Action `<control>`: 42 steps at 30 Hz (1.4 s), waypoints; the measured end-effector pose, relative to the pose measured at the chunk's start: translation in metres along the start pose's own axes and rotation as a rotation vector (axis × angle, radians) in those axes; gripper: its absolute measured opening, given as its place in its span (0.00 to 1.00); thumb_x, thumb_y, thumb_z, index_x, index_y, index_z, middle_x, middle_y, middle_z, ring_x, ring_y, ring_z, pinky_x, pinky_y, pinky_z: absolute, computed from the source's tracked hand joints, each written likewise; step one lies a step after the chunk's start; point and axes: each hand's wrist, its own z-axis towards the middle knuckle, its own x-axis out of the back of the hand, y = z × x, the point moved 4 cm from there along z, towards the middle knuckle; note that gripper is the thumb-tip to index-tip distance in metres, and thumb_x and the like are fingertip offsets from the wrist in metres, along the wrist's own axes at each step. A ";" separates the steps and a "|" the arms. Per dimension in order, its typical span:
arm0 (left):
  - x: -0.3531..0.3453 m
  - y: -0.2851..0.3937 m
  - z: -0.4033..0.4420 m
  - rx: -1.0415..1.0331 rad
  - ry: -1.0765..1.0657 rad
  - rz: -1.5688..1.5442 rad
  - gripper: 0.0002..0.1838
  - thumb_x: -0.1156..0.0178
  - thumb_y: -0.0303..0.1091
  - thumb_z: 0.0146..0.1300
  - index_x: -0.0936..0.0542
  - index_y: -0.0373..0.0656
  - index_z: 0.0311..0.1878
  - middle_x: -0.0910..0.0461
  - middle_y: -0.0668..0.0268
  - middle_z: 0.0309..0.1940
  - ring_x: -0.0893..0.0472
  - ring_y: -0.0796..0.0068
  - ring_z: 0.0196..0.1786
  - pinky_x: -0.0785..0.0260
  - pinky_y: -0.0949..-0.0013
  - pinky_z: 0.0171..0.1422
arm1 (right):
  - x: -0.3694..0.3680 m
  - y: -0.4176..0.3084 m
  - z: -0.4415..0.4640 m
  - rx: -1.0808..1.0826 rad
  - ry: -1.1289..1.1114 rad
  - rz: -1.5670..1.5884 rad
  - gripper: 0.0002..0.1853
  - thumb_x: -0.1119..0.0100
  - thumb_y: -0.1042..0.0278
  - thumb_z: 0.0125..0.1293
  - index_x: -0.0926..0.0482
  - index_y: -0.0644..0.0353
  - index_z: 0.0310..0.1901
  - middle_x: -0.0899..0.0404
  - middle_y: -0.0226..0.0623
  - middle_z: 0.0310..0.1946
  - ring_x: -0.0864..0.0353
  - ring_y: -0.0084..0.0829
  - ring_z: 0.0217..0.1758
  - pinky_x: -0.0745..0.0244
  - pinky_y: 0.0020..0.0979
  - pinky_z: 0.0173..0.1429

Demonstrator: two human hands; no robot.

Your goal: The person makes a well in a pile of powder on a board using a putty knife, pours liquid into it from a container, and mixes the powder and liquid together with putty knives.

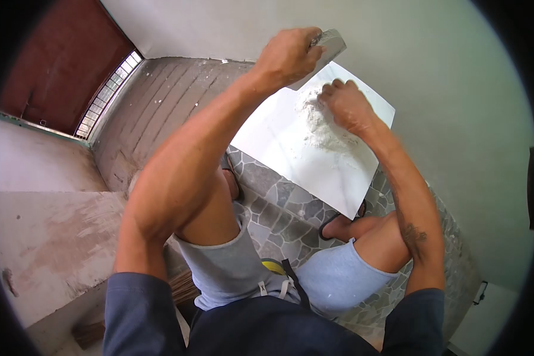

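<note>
A heap of powder (321, 127) lay on the tile (332, 187) I watched remotely, with the left hand (289, 54) and its tool (333, 43) at the far left edge, the right hand (347, 105) by the heap's far end, the right foot (339, 228) near the closest corner and a wall (445, 71) behind.

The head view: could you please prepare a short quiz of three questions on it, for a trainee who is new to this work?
1. Multiple choice: What does the left hand hold?
A) a cloth
B) a grey flat tool
C) a cup

2. True or false: The white powdery pile lies on a white slab.

3. Fill in the gap: The hand closest to the white powdery pile is the ____ hand.

Key: 1. B, the grey flat tool. 2. True. 3. Right; in this view, the fingers of the right hand overlap the pile.
</note>
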 end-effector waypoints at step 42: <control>-0.012 0.003 -0.009 -0.050 -0.117 0.059 0.19 0.39 0.40 0.70 0.21 0.33 0.54 0.17 0.47 0.31 0.17 0.57 0.31 0.26 0.56 0.42 | -0.021 0.010 -0.113 -0.247 0.176 0.413 0.16 0.47 0.80 0.55 0.18 0.65 0.46 0.20 0.45 0.42 0.21 0.49 0.47 0.22 0.44 0.55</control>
